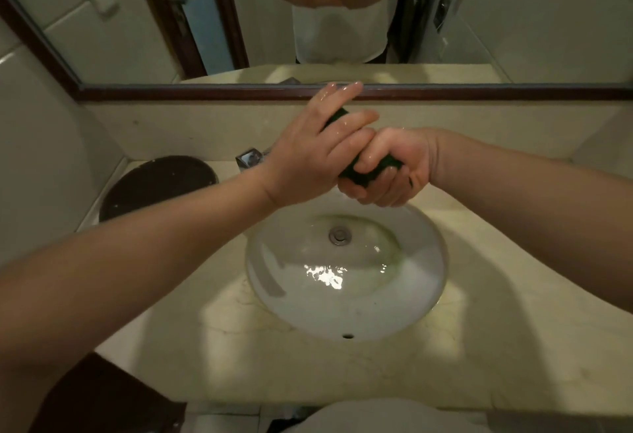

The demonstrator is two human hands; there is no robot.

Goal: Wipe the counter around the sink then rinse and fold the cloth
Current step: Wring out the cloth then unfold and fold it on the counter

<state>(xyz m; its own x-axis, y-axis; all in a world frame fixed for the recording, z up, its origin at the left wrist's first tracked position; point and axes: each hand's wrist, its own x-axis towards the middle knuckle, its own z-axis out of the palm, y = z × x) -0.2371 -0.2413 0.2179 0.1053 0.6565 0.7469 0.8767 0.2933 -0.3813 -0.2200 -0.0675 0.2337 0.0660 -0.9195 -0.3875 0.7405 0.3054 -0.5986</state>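
A dark green cloth [358,174] is bunched into a tight roll and held above the back rim of the white oval sink [346,299]. My right hand [394,172] is clenched around its lower end. My left hand [315,155] wraps the upper end, where a bit of cloth shows between the wet fingers. Most of the cloth is hidden inside both fists. The beige marble counter [479,347] surrounds the sink, and water glistens in the basin near the drain [340,236].
A chrome tap [250,157] stands behind the sink, partly hidden by my left wrist. A round dark dish [157,186] sits at the counter's back left. A wood-framed mirror [479,93] runs along the backsplash. A white-clothed torso shows at the counter's front edge.
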